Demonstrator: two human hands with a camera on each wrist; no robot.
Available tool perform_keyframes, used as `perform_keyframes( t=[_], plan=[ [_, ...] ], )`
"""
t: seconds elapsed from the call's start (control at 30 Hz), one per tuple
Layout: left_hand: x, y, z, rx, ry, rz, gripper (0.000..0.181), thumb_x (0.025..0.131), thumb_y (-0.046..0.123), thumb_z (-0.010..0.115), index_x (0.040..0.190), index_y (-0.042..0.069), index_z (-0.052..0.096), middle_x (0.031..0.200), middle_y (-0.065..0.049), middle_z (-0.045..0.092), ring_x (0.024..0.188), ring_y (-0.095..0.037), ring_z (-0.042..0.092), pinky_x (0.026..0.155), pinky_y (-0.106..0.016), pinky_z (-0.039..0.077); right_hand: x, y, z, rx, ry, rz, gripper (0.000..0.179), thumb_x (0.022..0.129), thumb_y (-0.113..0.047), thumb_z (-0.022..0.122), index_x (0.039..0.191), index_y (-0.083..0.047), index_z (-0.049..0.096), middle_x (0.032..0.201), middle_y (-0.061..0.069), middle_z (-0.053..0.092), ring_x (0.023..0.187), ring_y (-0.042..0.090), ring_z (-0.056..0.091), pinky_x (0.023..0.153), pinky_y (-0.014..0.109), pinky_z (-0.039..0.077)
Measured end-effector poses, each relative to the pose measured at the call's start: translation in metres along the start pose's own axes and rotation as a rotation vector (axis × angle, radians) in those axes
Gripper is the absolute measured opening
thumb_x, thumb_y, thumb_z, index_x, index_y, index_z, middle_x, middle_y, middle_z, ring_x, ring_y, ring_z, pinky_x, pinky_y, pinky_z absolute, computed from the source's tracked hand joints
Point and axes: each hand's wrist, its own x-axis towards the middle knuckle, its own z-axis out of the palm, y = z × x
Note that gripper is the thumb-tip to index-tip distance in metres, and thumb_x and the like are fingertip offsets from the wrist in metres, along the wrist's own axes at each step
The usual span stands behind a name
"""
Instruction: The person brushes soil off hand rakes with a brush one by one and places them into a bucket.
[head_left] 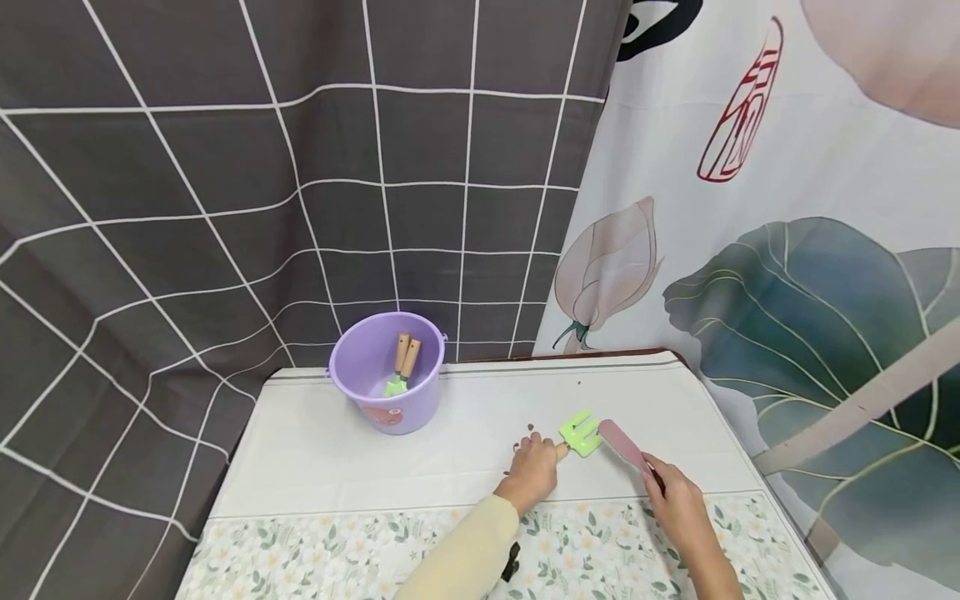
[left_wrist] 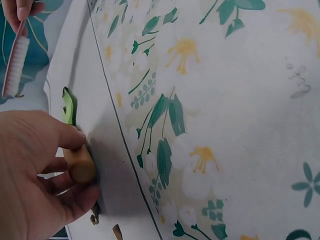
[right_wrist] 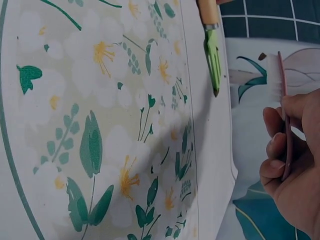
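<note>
In the head view my left hand (head_left: 531,473) grips the wooden handle of a small green garden fork (head_left: 581,433) low over the white part of the tabletop. The left wrist view shows thumb and fingers around that handle (left_wrist: 81,169). My right hand (head_left: 677,502) holds a pink brush (head_left: 621,442) by its handle, its head beside the fork's tines. White bristles (left_wrist: 18,65) show along one side of the brush. A dark brown crumb (right_wrist: 262,56) sits at the bristles in the right wrist view. Whether brush and fork touch, I cannot tell.
A purple bucket (head_left: 360,392) stands at the back left of the table, with two wooden-handled green tools (head_left: 406,363) inside. Several small brown bits (head_left: 530,427) lie around the left hand. Flowered cloth (head_left: 315,550) covers the table's front; a dark gridded curtain (head_left: 420,217) hangs behind.
</note>
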Motion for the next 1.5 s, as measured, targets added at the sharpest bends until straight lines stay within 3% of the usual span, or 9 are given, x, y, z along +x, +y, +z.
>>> perform_keyframes(
  t=[0.23,0.43,0.67,0.73,0.83,1.03,1.2,1.33,1.5],
  plan=[
    [0.000,-0.001,-0.006,-0.213,-0.048,-0.077,0.045,0.086,0.004,0.068,0.129,-0.009,0.058,0.095,-0.012,0.055,0.080,-0.020,0.054,0.069,-0.035,0.056,-0.003,-0.002,-0.001,-0.002,-0.029,0.010,0.038,0.102,-0.011,0.063,0.137,0.003,0.061,0.108,0.021,0.070,0.086,0.028,0.066,0.070,0.043,0.058],
    [0.001,-0.002,-0.011,-0.446,-0.165,-0.195,0.067,0.094,0.006,0.057,0.153,-0.010,0.031,0.121,-0.027,0.058,0.107,-0.038,0.064,0.099,-0.053,0.056,-0.003,0.000,-0.001,-0.003,-0.013,-0.009,0.037,0.102,-0.010,0.063,0.136,0.002,0.062,0.109,0.020,0.070,0.085,0.025,0.065,0.068,0.040,0.057],
    [0.003,-0.006,-0.014,-0.472,-0.192,-0.162,0.034,0.104,0.015,0.050,0.131,-0.005,0.054,0.101,-0.018,0.062,0.090,-0.029,0.064,0.088,-0.047,0.058,-0.003,-0.001,0.002,0.008,0.002,-0.037,0.036,0.102,-0.009,0.063,0.135,0.003,0.063,0.111,0.022,0.071,0.094,0.033,0.070,0.077,0.050,0.061],
    [0.002,-0.008,-0.015,-0.484,-0.188,-0.169,0.033,0.103,0.015,0.049,0.128,-0.006,0.055,0.101,-0.019,0.064,0.094,-0.030,0.066,0.092,-0.048,0.058,-0.003,-0.002,0.002,0.009,-0.006,-0.036,0.037,0.102,-0.011,0.062,0.137,0.002,0.062,0.114,0.022,0.070,0.099,0.035,0.071,0.081,0.052,0.060],
    [-0.001,-0.012,-0.015,-0.547,-0.197,-0.200,0.041,0.104,0.017,0.048,0.134,-0.010,0.050,0.102,-0.019,0.065,0.102,-0.035,0.067,0.097,-0.051,0.057,-0.002,-0.004,0.002,0.020,-0.017,-0.037,0.037,0.103,-0.011,0.061,0.138,0.002,0.061,0.116,0.023,0.070,0.101,0.036,0.070,0.083,0.054,0.059],
    [-0.008,-0.019,-0.015,-0.698,-0.209,-0.234,0.059,0.097,0.007,0.054,0.147,-0.014,0.032,0.098,-0.016,0.059,0.079,-0.028,0.060,0.076,-0.045,0.058,0.001,-0.008,0.001,0.027,-0.010,-0.083,0.036,0.103,-0.011,0.061,0.137,0.001,0.062,0.115,0.021,0.071,0.100,0.034,0.071,0.082,0.052,0.060],
    [-0.011,-0.024,-0.018,-0.745,-0.179,-0.252,0.066,0.098,0.011,0.047,0.154,-0.014,0.022,0.132,-0.030,0.053,0.118,-0.039,0.058,0.113,-0.058,0.044,0.007,-0.013,-0.001,0.026,0.029,-0.160,0.034,0.102,-0.008,0.064,0.134,0.002,0.065,0.109,0.018,0.073,0.088,0.025,0.068,0.070,0.041,0.058],
    [-0.013,-0.031,-0.022,-0.788,-0.167,-0.240,0.050,0.109,0.027,0.034,0.146,-0.006,0.039,0.131,-0.022,0.058,0.132,-0.040,0.054,0.116,-0.061,0.040,0.011,-0.020,-0.004,0.024,0.036,-0.188,0.032,0.101,-0.006,0.065,0.132,0.002,0.066,0.107,0.016,0.073,0.082,0.018,0.062,0.064,0.035,0.053],
    [-0.017,-0.036,-0.030,-0.845,-0.139,-0.220,0.039,0.112,0.032,0.035,0.128,0.003,0.055,0.099,-0.007,0.061,0.098,-0.024,0.062,0.095,-0.048,0.055,0.018,-0.026,-0.008,0.028,0.057,-0.223,0.032,0.100,-0.005,0.066,0.131,0.002,0.067,0.100,0.013,0.072,0.076,0.015,0.055,0.059,0.029,0.048]
  ],
)
